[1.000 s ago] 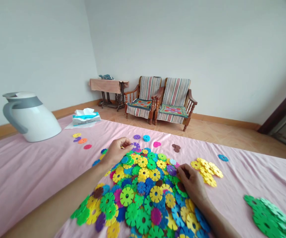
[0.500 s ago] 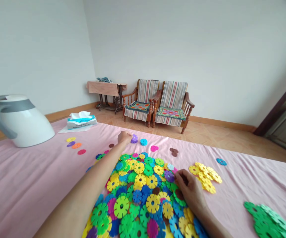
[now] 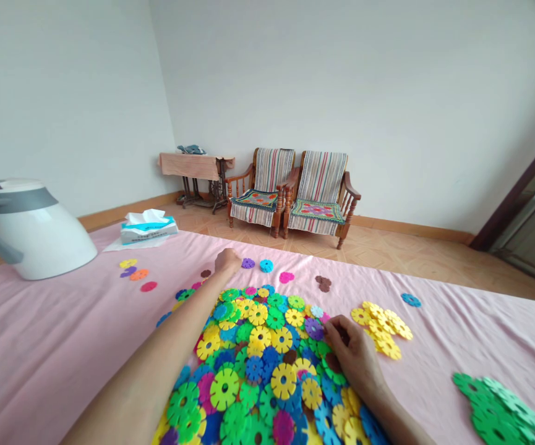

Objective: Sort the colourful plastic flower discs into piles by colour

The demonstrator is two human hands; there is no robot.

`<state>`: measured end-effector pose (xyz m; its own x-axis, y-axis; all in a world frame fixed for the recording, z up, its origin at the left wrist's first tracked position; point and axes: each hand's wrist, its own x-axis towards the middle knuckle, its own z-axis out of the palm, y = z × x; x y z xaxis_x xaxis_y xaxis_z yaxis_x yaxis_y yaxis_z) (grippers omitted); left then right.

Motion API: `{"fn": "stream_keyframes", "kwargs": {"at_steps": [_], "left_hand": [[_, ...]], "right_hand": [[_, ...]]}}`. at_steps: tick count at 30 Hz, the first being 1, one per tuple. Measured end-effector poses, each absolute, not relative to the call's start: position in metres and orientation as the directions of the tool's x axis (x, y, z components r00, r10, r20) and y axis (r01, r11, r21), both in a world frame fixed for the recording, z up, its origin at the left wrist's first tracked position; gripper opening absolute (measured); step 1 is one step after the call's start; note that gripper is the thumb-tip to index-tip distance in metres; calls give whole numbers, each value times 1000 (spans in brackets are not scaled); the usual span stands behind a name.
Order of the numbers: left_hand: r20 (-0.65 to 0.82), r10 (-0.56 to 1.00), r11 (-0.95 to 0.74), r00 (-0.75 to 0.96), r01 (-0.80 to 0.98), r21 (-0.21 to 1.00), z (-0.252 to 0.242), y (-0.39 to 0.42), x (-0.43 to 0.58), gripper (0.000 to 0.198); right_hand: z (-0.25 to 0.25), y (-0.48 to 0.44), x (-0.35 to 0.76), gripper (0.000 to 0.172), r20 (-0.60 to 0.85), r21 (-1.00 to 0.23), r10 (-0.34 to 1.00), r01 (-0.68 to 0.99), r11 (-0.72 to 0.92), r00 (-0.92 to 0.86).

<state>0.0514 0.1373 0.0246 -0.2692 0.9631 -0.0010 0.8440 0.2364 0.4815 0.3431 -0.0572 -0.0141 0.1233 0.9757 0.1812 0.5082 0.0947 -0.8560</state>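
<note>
Both hands (left (image 3: pixel 227 261), right (image 3: pixel 353 355)) nearly unmoved

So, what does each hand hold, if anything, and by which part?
Cannot be told. The left hand lies curled beside a purple disc; the right hand rests curled on the mixed pile; both palms hidden.

Two striped armchairs (image 3: pixel 292 194) against pale wall (image 3: pixel 341 74).

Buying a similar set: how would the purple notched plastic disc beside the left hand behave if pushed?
The purple notched plastic disc lies flat, so probably slides, not rolls. It looks thin, likely light; the pink cloth may snag it.
</note>
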Motion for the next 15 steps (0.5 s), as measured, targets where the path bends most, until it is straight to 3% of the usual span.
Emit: {"fn": "stream_keyframes", "kwargs": {"at_steps": [6, 15], "left_hand": [[67, 990, 83, -121, 906, 416, 28, 129, 59, 29], [201, 978, -33, -49, 922, 386, 32, 121, 67, 29]], "right_hand": [[-14, -57, 343, 36, 201, -856, 971, 504, 112, 126], [-13, -59, 343, 37, 194, -848, 974, 520, 105, 120]]}}
